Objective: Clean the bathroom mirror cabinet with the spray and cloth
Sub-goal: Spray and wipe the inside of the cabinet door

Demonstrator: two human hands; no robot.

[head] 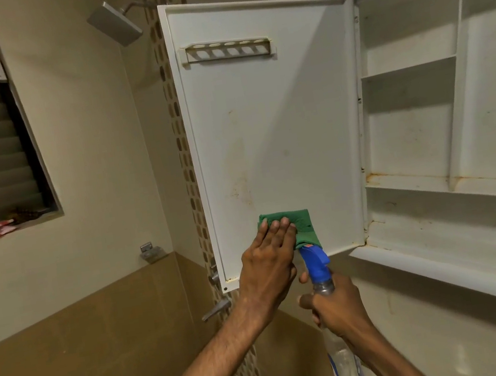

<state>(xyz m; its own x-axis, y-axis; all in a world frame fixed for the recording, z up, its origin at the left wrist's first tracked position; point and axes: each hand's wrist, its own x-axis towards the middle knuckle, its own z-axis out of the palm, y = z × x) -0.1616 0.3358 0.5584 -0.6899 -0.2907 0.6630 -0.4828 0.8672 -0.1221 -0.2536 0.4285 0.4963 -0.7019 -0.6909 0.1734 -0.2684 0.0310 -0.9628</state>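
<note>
The cabinet door [277, 137] stands swung open to the left of the cabinet [455, 109], its white inner face toward the camera and marked with faint brownish stains. The left hand [267, 259] presses a folded green cloth [303, 224] flat against the lower part of that face, its fingers [275, 227] straight and laid together over the cloth. Just to the right and lower, the right hand [337, 307] grips the neck of a clear spray bottle [322, 276], fingers curled round it; the blue nozzle points up and overlaps the cloth's lower edge. The cabinet's white shelves show rusty marks near the hinge side. A toothbrush holder [226, 49] is fixed near the door's top.
</note>
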